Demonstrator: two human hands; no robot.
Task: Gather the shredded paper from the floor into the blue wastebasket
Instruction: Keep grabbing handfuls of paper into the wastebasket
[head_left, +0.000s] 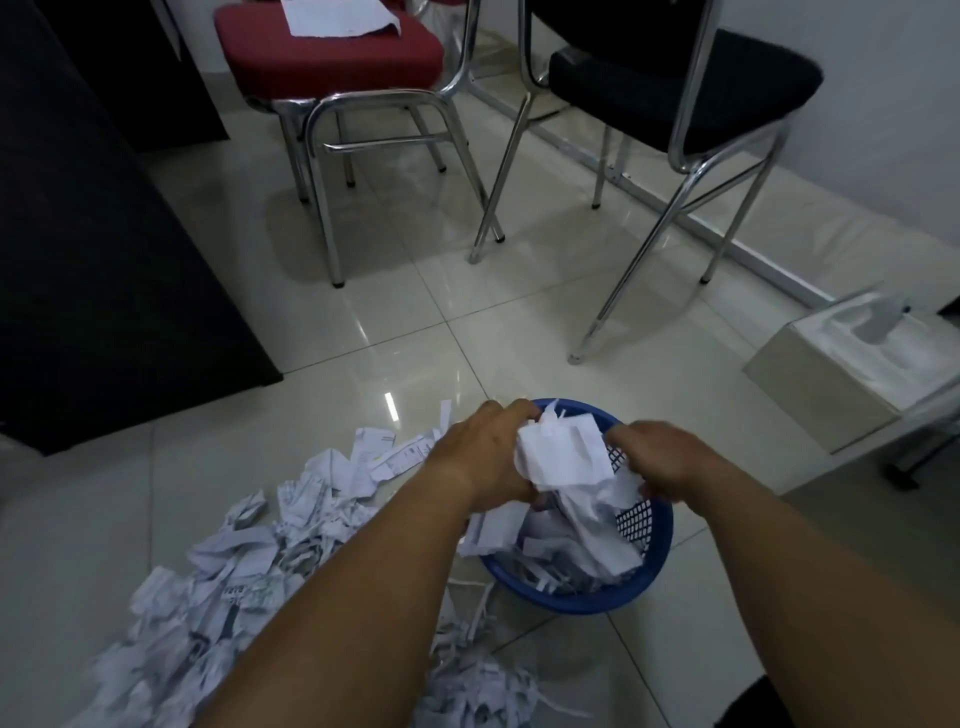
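Two bare forearms reach forward from the bottom edge of the view. Below and to the left of them, a loose pile of shredded paper (234, 571) lies spread across the pale, glossy tiled floor (415, 338), and thinner strips are scattered between the arms.

A little further on, the left hand (483, 457) and the right hand (670, 457) meet over the blue wastebasket (571, 603). It is a round plastic basket with mesh walls, standing on the floor just to the right of the pile. Both hands have their fingers curled around a crumpled white bundle of paper (563, 452). The left grips its left side and the right grips its right side, holding it just above the basket's opening. The basket already holds many torn scraps and strips.

Beyond the basket to the right, a white tissue box (852, 374) sits on the floor. A dark cabinet (104, 260) stands along the left. Farthest away are two chrome-legged chairs: a red chair (332, 57) with a white sheet (337, 18) on its seat, and to its right a black chair (685, 78).
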